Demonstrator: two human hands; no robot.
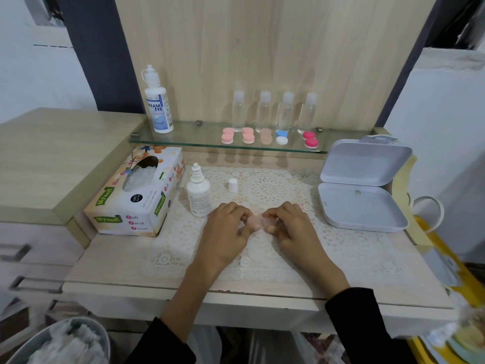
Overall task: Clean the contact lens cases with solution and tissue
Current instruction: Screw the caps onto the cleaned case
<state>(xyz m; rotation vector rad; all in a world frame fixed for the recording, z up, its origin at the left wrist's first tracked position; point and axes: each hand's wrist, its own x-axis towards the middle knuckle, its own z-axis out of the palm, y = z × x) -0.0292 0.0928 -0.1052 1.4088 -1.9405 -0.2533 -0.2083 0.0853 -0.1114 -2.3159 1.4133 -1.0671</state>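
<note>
At frame centre your left hand [227, 227] and right hand [288, 224] both pinch the pale pink lens case [254, 222]; it looks light, rigid and probably slippery, so grip its rims.

The pale pink item [255, 221] between the left hand [225, 232] and the right hand [291, 227] is blurred and largely covered by fingers [242, 232]; its exact form cannot be determined. Fine print on the small bottle [198, 191] is too small to read. The bin [60, 342] at lower left is cut off by the frame edges. The yellow objects [469, 287] at far right are smeared, unidentifiable.
</note>
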